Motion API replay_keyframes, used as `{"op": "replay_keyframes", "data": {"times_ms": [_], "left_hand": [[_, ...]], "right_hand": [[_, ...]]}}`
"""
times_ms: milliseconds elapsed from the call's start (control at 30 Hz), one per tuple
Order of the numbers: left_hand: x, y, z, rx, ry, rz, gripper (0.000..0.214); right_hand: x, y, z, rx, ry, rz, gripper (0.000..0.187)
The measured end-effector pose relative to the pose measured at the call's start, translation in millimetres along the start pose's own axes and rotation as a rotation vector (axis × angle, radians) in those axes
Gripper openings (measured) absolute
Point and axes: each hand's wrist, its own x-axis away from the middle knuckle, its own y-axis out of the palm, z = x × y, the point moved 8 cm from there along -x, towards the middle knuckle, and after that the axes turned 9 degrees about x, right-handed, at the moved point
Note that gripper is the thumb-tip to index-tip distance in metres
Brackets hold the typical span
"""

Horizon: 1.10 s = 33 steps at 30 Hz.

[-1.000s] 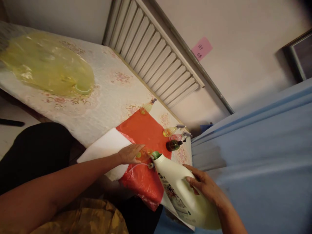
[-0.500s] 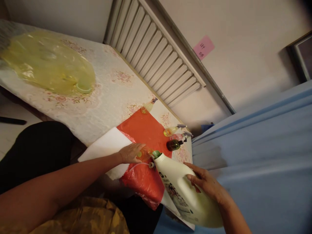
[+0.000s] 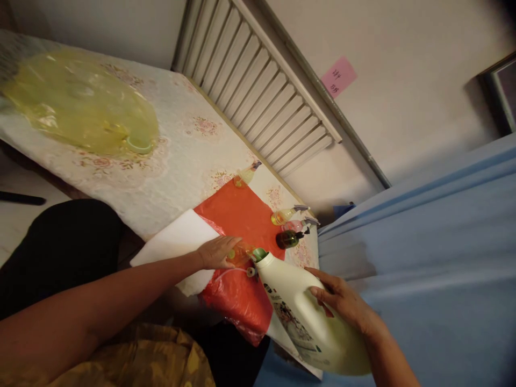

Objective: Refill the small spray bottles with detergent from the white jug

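My right hand point(image 3: 341, 298) is wrapped round the handle of a large pale green detergent jug point(image 3: 306, 317), tilted so its green spout points left. The spout meets the mouth of a small clear bottle point(image 3: 241, 253). Around that bottle's side my left hand point(image 3: 220, 252) is closed; the hand hides part of it. Whether liquid is flowing I cannot tell. A pump top point(image 3: 251, 272) with a thin tube lies just below the bottle, on the red plastic sheet point(image 3: 237, 209).
A dark green pump bottle point(image 3: 287, 239), a yellow-bottomed spray bottle point(image 3: 282, 216) and a pink one point(image 3: 294, 226) stand at right. Another spray bottle point(image 3: 245, 176) is farther back. White padding point(image 3: 177, 242) lies left, a yellow bag point(image 3: 80, 102) far left, a blue curtain point(image 3: 423, 258) right.
Both hands, the jug and the small bottle keep nearly the same positions. The view has shifted only slightly.
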Motion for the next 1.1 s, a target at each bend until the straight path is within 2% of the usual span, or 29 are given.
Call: {"op": "replay_keyframes", "data": {"times_ms": [600,833,1100], "left_hand": [[-1.1,-1.9,3.0,0.014,-0.007,-0.022,0.089],[-0.3,-1.4,2.2,0.010,-0.006,-0.015,0.090],[-0.6,-2.7,3.2,0.005,-0.005,-0.016,0.089]], "right_hand": [[0.2,-2.1,-3.9,0.024,0.017,-0.008,0.063],[0.5,-1.5,-7.1,0.009,0.032,-0.015,0.069],[3.0,-2.7,-9.3,0.029,0.010,-0.010,0.061]]}}
